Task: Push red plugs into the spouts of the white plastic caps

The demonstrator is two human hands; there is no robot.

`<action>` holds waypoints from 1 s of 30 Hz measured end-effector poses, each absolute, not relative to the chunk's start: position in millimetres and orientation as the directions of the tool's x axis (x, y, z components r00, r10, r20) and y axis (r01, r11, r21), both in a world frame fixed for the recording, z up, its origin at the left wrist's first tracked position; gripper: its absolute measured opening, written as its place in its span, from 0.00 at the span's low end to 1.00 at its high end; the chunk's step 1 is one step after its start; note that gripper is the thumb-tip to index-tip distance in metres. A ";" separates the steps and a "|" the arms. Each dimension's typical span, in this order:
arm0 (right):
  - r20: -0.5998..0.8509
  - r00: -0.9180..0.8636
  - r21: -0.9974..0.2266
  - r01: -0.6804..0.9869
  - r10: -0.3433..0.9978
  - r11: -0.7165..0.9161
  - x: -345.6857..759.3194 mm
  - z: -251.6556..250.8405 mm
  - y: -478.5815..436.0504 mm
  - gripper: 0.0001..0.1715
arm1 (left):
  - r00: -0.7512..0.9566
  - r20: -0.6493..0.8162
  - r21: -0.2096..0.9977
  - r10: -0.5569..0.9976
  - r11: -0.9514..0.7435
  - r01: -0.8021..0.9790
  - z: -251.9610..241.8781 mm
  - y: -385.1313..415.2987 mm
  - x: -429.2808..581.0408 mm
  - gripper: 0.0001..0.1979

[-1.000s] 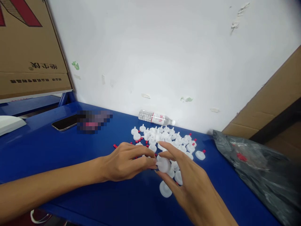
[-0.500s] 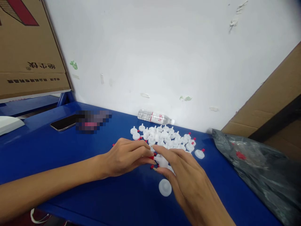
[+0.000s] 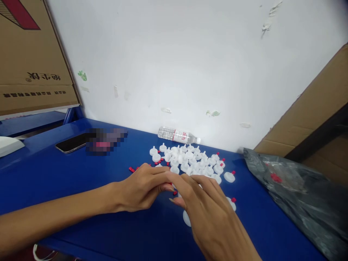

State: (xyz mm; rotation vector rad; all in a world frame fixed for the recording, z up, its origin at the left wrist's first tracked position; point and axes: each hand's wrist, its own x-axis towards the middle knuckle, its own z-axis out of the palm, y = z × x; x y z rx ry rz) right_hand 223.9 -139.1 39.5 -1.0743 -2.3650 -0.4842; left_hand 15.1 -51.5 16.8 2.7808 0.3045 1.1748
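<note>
My left hand (image 3: 144,188) is closed, its thumb and fingers pinched together over the blue table. A bit of a small red cap (image 3: 170,184) shows between its fingertips. My right hand (image 3: 209,206) is curled against it, index finger across the left fingertips and thumb lower down. Whatever the right fingers hold is hidden behind them. Beyond both hands lies a pile of white nozzle caps (image 3: 190,156), with loose red caps (image 3: 132,169) at its left side. One white nozzle cap with a red tip (image 3: 232,203) rests right of my right hand; another white disc (image 3: 186,218) lies partly under it.
A clear plastic bottle (image 3: 178,136) lies along the white wall. At the left are a phone (image 3: 72,142) and a blurred-out item (image 3: 106,141). A dark plastic bag (image 3: 293,195) covers the right edge of the blue table (image 3: 122,232). Cardboard (image 3: 35,54) stands at the left.
My right hand has moved left and its index finger now crosses the left fingertips, hiding the white nozzle cap seen between the hands. A red-tipped nozzle cap now shows to its right.
</note>
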 end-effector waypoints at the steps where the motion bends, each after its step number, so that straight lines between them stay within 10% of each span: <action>1: 0.563 -0.574 0.119 0.768 0.595 0.629 223.6 39.7 -139.9 0.34 | 0.678 0.700 0.179 0.224 -0.974 0.137 16.8 -52.3 15.4 0.10; 17: 0.613 -0.481 -0.055 0.765 0.627 0.641 215.0 31.5 -134.4 0.39 | 0.714 0.618 0.315 0.330 -0.935 0.159 20.1 -59.6 18.6 0.15; 23: 0.663 -0.435 -0.118 0.743 0.609 0.659 257.1 45.1 -131.9 0.28 | 0.753 0.582 0.177 0.307 -0.952 0.252 16.8 -63.7 19.6 0.13; 30: 0.556 0.033 -0.254 0.958 0.831 0.133 343.7 45.3 -125.2 0.19 | 0.842 0.386 -0.033 0.377 -0.906 0.421 3.8 -58.3 22.8 0.08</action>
